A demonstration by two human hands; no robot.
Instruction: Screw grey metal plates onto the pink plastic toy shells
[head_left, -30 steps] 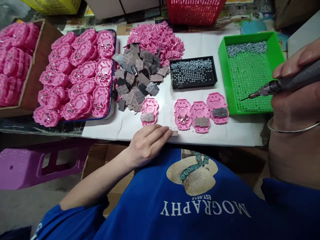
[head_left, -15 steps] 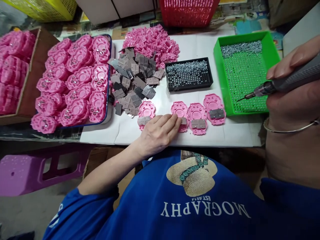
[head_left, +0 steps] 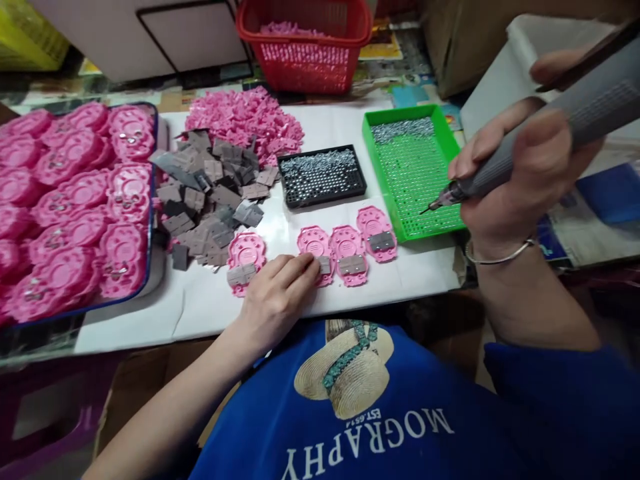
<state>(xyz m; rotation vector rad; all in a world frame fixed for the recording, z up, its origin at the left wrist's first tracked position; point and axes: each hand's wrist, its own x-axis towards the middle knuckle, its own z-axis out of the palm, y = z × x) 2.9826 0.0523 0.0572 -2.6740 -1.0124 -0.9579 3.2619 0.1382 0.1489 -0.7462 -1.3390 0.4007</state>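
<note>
My left hand point(head_left: 277, 297) lies on the white table sheet, its fingers together and pressed onto a pink plastic part point(head_left: 313, 241) with a grey plate point(head_left: 325, 265) across its lower end. In my right hand point(head_left: 523, 170) is a grey electric screwdriver point(head_left: 590, 110), its thin bit over the near side of a green tray point(head_left: 384, 183) of small screws. Two more pink parts with screwed-on grey plates point(head_left: 351, 265) lie to the right of my left hand. Left of it lies another pink part point(head_left: 249, 247) with a grey plate; my fingers hide nearby edges.
A black tray point(head_left: 323, 197) of screws stands behind the row. Farther left are a heap of grey plates point(head_left: 215, 193), a pile of small pink pieces point(head_left: 245, 120) and a blue-rimmed tray point(head_left: 150, 247) stacked with pink parts. A red basket point(head_left: 305, 63) stands at the back.
The view has shifted, so the table things appear farther left. My right hand has brought the screwdriver bit across the green tray's near side. My left hand stays on the same pink part.
</note>
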